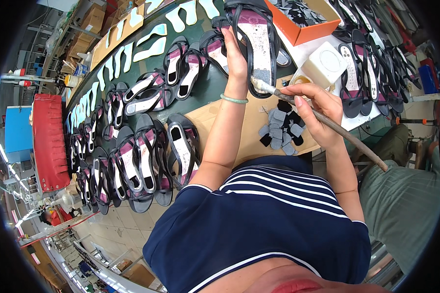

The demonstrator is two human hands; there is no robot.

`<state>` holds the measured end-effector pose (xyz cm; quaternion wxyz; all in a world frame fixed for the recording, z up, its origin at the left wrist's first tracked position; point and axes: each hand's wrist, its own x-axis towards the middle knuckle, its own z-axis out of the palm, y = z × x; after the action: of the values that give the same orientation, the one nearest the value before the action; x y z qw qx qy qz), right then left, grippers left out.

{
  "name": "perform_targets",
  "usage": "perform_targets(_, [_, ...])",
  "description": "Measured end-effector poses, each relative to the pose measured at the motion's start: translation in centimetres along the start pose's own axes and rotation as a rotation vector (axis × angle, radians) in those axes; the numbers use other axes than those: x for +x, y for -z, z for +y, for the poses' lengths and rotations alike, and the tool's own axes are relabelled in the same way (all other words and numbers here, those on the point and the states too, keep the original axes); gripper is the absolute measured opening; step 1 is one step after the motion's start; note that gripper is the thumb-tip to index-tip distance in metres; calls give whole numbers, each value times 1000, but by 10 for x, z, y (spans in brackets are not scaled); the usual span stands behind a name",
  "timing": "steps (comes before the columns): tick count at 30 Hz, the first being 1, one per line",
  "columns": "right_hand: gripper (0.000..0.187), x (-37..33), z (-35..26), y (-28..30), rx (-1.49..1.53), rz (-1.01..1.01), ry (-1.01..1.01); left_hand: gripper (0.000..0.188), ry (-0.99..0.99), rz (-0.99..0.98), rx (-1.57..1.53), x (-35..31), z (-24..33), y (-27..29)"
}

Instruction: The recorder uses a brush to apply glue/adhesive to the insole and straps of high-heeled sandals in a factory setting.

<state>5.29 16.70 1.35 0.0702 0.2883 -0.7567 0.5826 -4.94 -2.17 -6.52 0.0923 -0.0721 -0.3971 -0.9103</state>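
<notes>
My left hand (pixel 236 59) grips a black strappy sandal (pixel 259 41) by its side, its pale, purple-lined inner sole facing up. My right hand (pixel 319 111) is closed around the long wooden handle of a brush (pixel 349 135). The whitish bristle end touches the sandal's heel, where a grey pad lies. Below the sandal, a pile of small grey and black pads (pixel 280 125) is spread on a brown cardboard sheet (pixel 219 121). Just beyond the brush stands a white square plastic container (pixel 326 63), beside a small opening with yellowish contents.
Many black sandals (pixel 144 151) crowd the green table (pixel 200 93) on the left. More sandals (pixel 359 73) stand at the right. An orange box (pixel 305 36) of grey pieces sits at the back. Pale insoles (pixel 128 57) line the far edge. Another person's green-clothed leg (pixel 406 200) is close on the right.
</notes>
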Motion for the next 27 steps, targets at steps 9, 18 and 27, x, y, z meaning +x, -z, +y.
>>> perform_targets(9, [16,4,5,3,-21,-74,72,68,25,30,34,4,-10,11])
perform_targets(18, [38,-7,4,72,608,307,59,78,124,228,-52,9,13,42])
perform_targets(27, [41,-26,39,104,851,435,-27,97,471,193,-364,10,7,76])
